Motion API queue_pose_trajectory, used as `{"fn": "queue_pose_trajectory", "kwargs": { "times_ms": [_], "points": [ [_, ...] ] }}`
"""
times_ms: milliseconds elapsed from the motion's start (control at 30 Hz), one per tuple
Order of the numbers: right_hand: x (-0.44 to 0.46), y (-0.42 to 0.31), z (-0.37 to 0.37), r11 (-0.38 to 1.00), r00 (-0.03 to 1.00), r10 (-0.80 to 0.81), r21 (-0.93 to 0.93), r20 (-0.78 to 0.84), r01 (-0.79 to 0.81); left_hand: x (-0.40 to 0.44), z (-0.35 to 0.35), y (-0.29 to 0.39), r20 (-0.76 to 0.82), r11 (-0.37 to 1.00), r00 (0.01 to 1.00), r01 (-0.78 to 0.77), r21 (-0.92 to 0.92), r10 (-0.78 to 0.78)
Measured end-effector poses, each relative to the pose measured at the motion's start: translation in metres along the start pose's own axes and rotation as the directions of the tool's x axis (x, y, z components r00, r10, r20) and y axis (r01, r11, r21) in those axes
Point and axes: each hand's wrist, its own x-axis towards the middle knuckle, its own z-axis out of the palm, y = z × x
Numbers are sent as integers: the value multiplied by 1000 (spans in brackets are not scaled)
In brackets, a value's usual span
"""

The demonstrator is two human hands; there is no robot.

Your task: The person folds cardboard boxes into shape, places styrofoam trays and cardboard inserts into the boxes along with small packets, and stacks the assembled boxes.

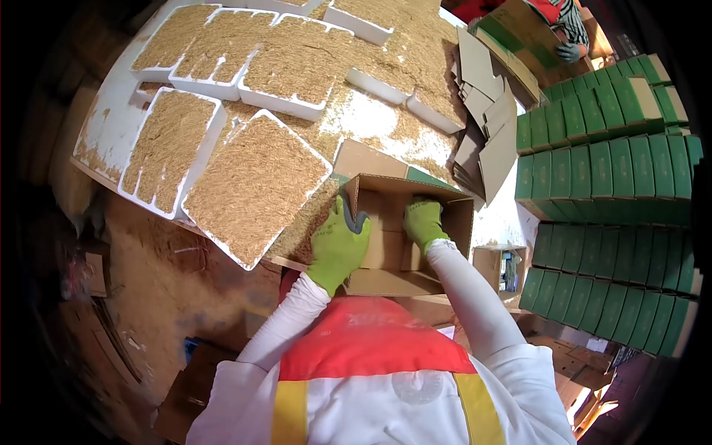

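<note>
The open, brown cardboard box (393, 283) sits right in front of you, at the near edge of the white desk (363, 117). Your left hand (340, 241) looks closed over the box's left wall; keep that hold so the walls stay square. Your right hand (425, 222) reaches inside with its fingers bent, and you cannot tell what it grips; press with flat fingers so the card doesn't buckle. Mind the filled, white, square tray (215, 237) on your left.

Open carton (386, 231), left hand (337, 248) at its edge, right hand (425, 222) inside
</note>
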Motion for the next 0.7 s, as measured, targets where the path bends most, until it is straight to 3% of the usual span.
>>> {"fn": "queue_pose_trajectory", "kwargs": {
  "times_ms": [33,67,167,267,400,500,600,700],
  "points": [
    [2,3,6,1000,999,-12,13,-44,12,0,1,0,7,1000,1000,-11,24,11],
    [5,9,11,995,996,-17,99,84,9,1,2,-1,6,999,1000,-19,43,19],
    [10,15,42,992,973,-124,-25,-192,122,2,6,-4,-13,996,999,-45,79,46],
    [11,4,37,997,996,-16,-79,-89,9,0,8,1,28,998,999,-30,63,28],
    [-18,-20,21,960,976,57,257,211,-111,1,10,9,27,999,999,-25,39,23],
    [-52,-7,20,919,972,45,373,229,-130,3,12,5,16,999,999,-39,25,39],
    [-81,0,-44,887,966,181,394,183,-241,4,8,0,-4,998,998,-57,-1,57],
    [-82,7,17,844,998,36,533,49,-57,-3,0,12,65,1000,998,21,-17,-20]
  ]
}}
